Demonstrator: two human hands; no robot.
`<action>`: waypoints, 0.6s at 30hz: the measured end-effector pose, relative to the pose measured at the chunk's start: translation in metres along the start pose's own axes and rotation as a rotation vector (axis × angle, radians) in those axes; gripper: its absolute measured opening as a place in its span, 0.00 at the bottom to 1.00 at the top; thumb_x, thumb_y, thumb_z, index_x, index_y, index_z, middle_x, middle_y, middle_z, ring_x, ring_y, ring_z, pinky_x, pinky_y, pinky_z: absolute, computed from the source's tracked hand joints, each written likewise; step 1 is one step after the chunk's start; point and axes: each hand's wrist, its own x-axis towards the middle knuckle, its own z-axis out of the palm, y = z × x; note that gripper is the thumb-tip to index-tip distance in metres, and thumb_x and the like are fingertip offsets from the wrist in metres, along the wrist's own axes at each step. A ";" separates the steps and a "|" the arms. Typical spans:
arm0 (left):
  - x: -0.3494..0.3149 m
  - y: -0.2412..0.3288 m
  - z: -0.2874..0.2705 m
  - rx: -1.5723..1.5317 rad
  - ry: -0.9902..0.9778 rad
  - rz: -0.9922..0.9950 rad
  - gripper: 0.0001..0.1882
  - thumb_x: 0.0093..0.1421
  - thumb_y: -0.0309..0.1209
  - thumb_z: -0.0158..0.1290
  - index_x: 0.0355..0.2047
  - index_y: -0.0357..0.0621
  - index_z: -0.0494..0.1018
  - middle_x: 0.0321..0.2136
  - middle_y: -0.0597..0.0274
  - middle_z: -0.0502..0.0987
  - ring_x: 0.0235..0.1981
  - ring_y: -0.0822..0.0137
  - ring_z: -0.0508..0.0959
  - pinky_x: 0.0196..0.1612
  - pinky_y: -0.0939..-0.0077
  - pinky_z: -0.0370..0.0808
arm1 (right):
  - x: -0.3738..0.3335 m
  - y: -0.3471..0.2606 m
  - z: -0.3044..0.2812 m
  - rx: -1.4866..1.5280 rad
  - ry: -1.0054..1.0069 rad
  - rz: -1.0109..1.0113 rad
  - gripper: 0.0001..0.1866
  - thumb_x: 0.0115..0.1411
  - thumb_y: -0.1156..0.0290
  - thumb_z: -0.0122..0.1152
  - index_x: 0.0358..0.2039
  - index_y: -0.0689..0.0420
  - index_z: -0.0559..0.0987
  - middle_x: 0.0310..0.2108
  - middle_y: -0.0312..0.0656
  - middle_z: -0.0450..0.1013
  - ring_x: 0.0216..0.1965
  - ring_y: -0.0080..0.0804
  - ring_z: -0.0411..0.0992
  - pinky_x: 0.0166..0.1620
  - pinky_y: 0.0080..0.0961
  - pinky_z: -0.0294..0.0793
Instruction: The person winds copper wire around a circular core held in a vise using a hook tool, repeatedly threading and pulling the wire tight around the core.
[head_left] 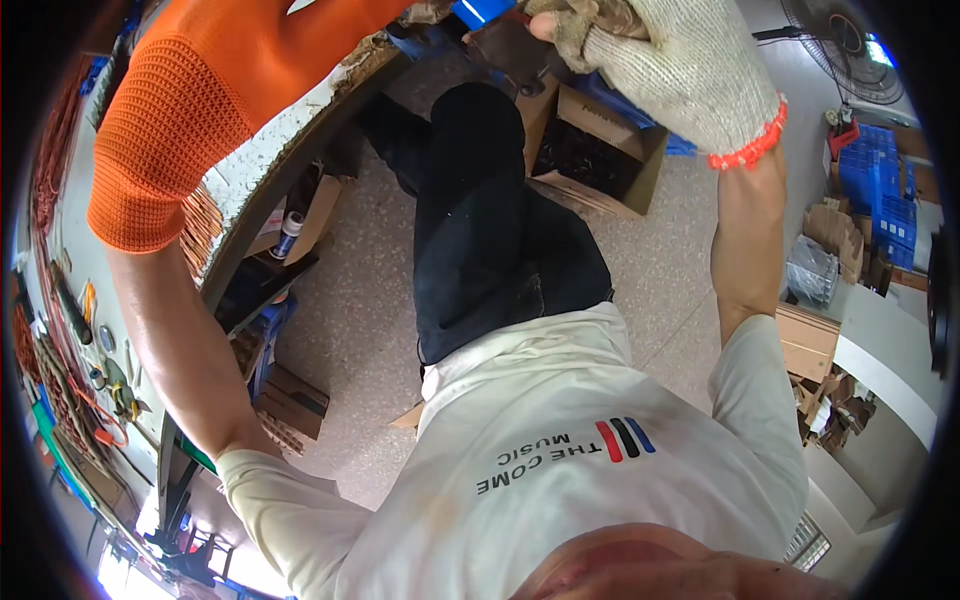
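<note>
Left hand [262, 48], orange-gloved, 11 o'clock, by the bench [245, 182]; far end cut off at the top edge, so cannot tell if spread or pinching. Right hand [665, 65], pale knit-gloved, 1 o'clock: curled inward, cannot tell if holding. Blue item [482, 11] at 12, between hands. Carton [600, 107] of dark pieces [583, 155] near 1, closer to centre.

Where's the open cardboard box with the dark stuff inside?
In the head view, the open cardboard box is near the top, right of the dark trousers and below-left of the white-gloved right hand.
</note>
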 end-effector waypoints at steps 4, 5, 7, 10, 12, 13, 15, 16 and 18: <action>-0.003 0.001 0.007 0.053 0.004 -0.043 0.08 0.61 0.29 0.64 0.35 0.36 0.84 0.29 0.52 0.82 0.27 0.58 0.81 0.30 0.69 0.76 | 0.002 -0.007 0.007 0.074 0.020 -0.061 0.04 0.55 0.81 0.64 0.31 0.65 0.83 0.27 0.44 0.83 0.27 0.27 0.82 0.33 0.20 0.80; -0.004 -0.003 0.015 0.104 0.002 -0.052 0.08 0.61 0.29 0.64 0.34 0.36 0.84 0.28 0.51 0.83 0.27 0.58 0.81 0.29 0.69 0.76 | 0.002 -0.008 0.003 -0.018 0.011 -0.087 0.04 0.55 0.81 0.64 0.32 0.65 0.83 0.27 0.44 0.82 0.27 0.27 0.82 0.32 0.21 0.80; -0.008 0.001 0.019 0.162 -0.009 -0.064 0.07 0.60 0.29 0.64 0.33 0.36 0.84 0.27 0.51 0.83 0.27 0.58 0.81 0.29 0.68 0.75 | 0.003 -0.010 -0.002 -0.149 0.004 -0.154 0.03 0.55 0.81 0.64 0.31 0.65 0.83 0.26 0.44 0.82 0.28 0.28 0.82 0.32 0.22 0.80; -0.008 0.031 0.021 0.165 0.009 -0.135 0.08 0.62 0.30 0.63 0.32 0.37 0.84 0.26 0.51 0.83 0.27 0.54 0.80 0.31 0.67 0.75 | 0.001 0.007 0.003 -0.180 0.041 -0.230 0.01 0.55 0.81 0.63 0.29 0.63 0.82 0.25 0.43 0.82 0.28 0.29 0.83 0.32 0.23 0.80; -0.008 0.056 0.021 0.137 -0.090 -0.368 0.10 0.63 0.32 0.61 0.31 0.38 0.84 0.26 0.50 0.82 0.27 0.51 0.79 0.33 0.66 0.75 | -0.002 0.012 0.010 -0.159 0.075 -0.284 0.01 0.54 0.81 0.63 0.27 0.62 0.81 0.25 0.43 0.82 0.28 0.30 0.84 0.32 0.24 0.80; -0.009 0.060 0.021 0.130 -0.125 -0.450 0.10 0.64 0.32 0.60 0.31 0.38 0.84 0.26 0.50 0.82 0.27 0.50 0.79 0.34 0.66 0.75 | -0.003 0.011 0.012 -0.095 0.099 -0.231 0.01 0.55 0.80 0.63 0.27 0.61 0.81 0.24 0.42 0.82 0.28 0.31 0.84 0.32 0.24 0.80; -0.018 0.055 0.024 -0.293 0.113 -0.659 0.16 0.69 0.36 0.54 0.32 0.35 0.82 0.28 0.53 0.83 0.31 0.55 0.81 0.40 0.70 0.76 | -0.003 0.011 0.014 -0.033 0.118 -0.177 0.02 0.55 0.80 0.63 0.26 0.60 0.80 0.23 0.41 0.82 0.28 0.33 0.84 0.32 0.25 0.80; -0.022 0.052 0.022 -0.395 0.157 -0.694 0.18 0.71 0.37 0.52 0.33 0.34 0.81 0.30 0.53 0.83 0.33 0.58 0.82 0.42 0.71 0.77 | -0.003 0.011 0.013 -0.074 0.113 -0.210 0.02 0.55 0.80 0.64 0.26 0.60 0.80 0.23 0.41 0.82 0.28 0.33 0.83 0.32 0.25 0.80; -0.019 0.037 0.010 -0.483 0.097 -0.652 0.19 0.72 0.38 0.50 0.36 0.32 0.80 0.33 0.53 0.84 0.36 0.61 0.83 0.45 0.73 0.78 | -0.005 0.013 0.010 -0.121 0.112 -0.234 0.02 0.55 0.80 0.64 0.26 0.60 0.80 0.23 0.41 0.81 0.27 0.34 0.83 0.32 0.25 0.80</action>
